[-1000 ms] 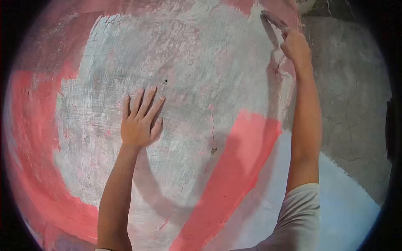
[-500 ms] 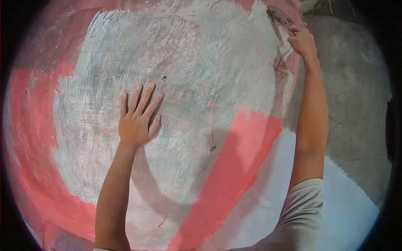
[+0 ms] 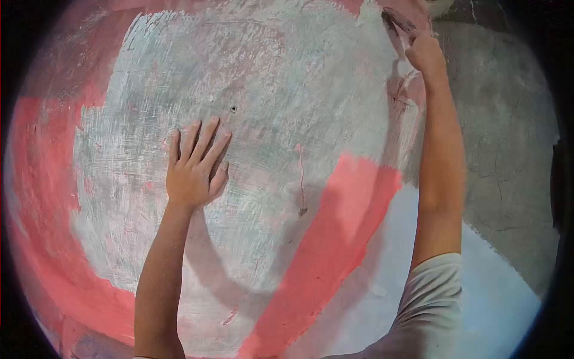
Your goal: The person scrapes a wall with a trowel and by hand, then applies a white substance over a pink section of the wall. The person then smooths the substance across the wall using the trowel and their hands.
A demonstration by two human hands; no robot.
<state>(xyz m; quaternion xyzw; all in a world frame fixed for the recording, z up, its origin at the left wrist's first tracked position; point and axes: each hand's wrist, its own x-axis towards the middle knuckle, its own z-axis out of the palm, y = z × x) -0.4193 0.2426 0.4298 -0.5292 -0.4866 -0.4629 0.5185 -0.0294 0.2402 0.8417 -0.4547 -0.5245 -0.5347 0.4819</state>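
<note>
Fingers spread, my left hand (image 3: 194,167) lies flat on the wall (image 3: 263,78), just below a small dark hole. My right hand (image 3: 426,52) is raised to the upper right, its fingers wrapped round a flat, dark-bladed scraper (image 3: 399,21). The blade points up and left and meets the wall near the edge of its pale, scraped-looking area. Under the tool a rough strip of pinkish wall shows, with dark lines in it. My fingers hide most of the scraper's handle.
Coral-pink paint (image 3: 54,209) borders the pale patch on the left, and a coral band (image 3: 323,257) slants across the lower middle. Bare grey wall (image 3: 502,131) is at right, above a light-blue area (image 3: 490,287). A thin pink drip line (image 3: 301,173) runs down the middle.
My right hand has moved slightly left and the scraper has turned, so its blade looks narrower. My left hand stays flat in the same place on the wall.
</note>
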